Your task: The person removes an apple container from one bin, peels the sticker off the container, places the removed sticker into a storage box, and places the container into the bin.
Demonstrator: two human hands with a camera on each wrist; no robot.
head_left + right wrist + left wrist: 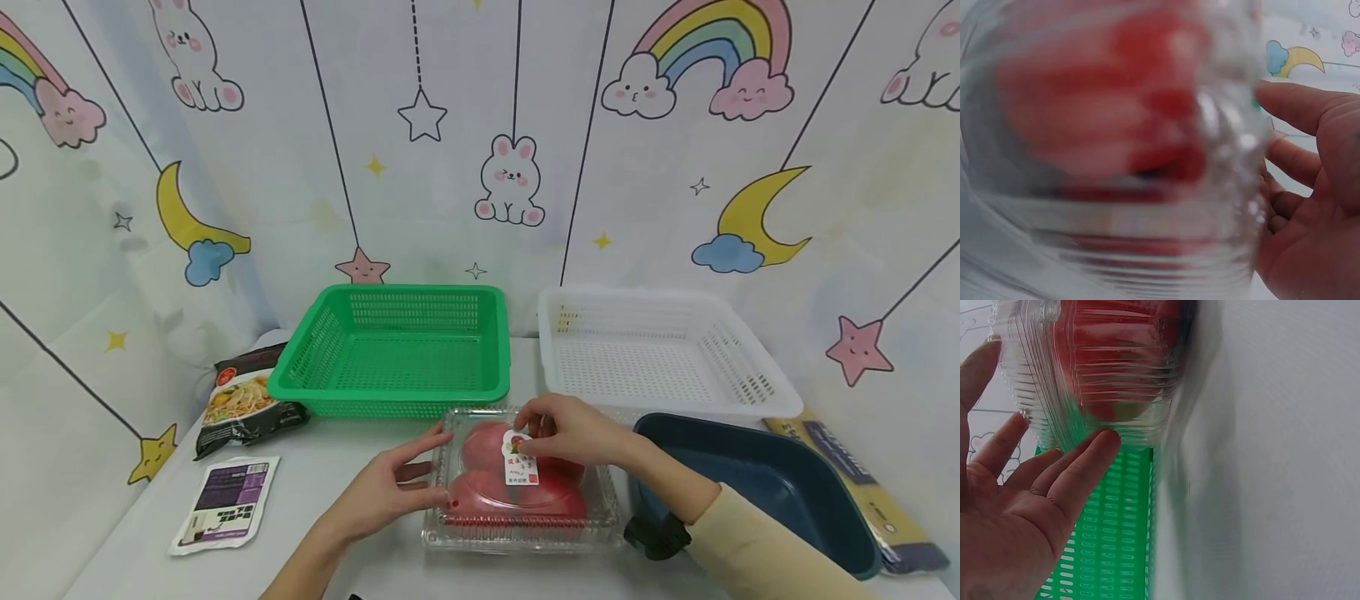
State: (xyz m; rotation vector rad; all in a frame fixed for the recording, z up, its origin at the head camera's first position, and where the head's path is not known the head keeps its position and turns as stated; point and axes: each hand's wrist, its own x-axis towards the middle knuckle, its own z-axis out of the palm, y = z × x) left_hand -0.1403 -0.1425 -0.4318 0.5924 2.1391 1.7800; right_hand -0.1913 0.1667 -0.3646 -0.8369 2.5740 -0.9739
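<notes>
A clear plastic clamshell box [600,500] of large red round fruit [480,496] stands with its lid down; the fruit's exact kind is unclear. A white label [521,467] with a fruit picture lies on the lid. My right hand [573,429] is over the lid, its thumb tip touching the label's upper part and its other fingers loosely bent. Against the box's left side rest the extended fingers of my left hand [393,483]. From the left wrist, the left hand [1041,494] shows spread fingers along the ribbed wall. Blur covers the box in the right wrist view, beside the right hand [1316,181].
A green basket [390,400] and a white basket [667,400] stand behind the box. To the right is a dark blue bin [750,467], with a yellow-and-navy packet [862,492] partly behind it. A noodle packet [243,408] and a white-and-purple pouch [228,504] lie left.
</notes>
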